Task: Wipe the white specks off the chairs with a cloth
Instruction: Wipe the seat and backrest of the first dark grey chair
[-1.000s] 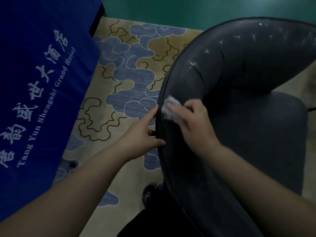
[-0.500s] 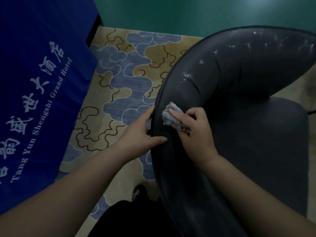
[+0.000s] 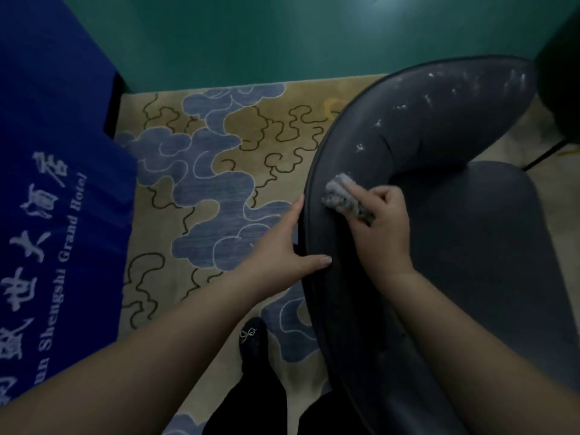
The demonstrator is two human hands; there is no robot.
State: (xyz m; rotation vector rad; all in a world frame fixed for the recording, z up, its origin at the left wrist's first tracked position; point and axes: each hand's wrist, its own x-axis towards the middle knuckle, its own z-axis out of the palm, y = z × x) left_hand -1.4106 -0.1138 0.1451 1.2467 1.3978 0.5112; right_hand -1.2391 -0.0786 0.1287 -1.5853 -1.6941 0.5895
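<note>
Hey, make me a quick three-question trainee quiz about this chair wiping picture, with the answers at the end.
1. True or false: the right hand presses a grey cloth on the chair.
2. The left hand rests on: A) the chair's outer edge, B) the blue tablecloth, C) the carpet.
3. Fill in: unwiped white specks lie farther along the chair's ____.

Key: 1 true; 2 A; 3 backrest.

You're in a hotel function room or lobby area, pretty clearly. The blue cloth draped on your left has "Grand Hotel" printed on it in white, along with Chinese characters. The carpet has that tan and blue cloud pattern hotels love, there's a plain teal wall behind, and a padded dark grey tub chair.
</note>
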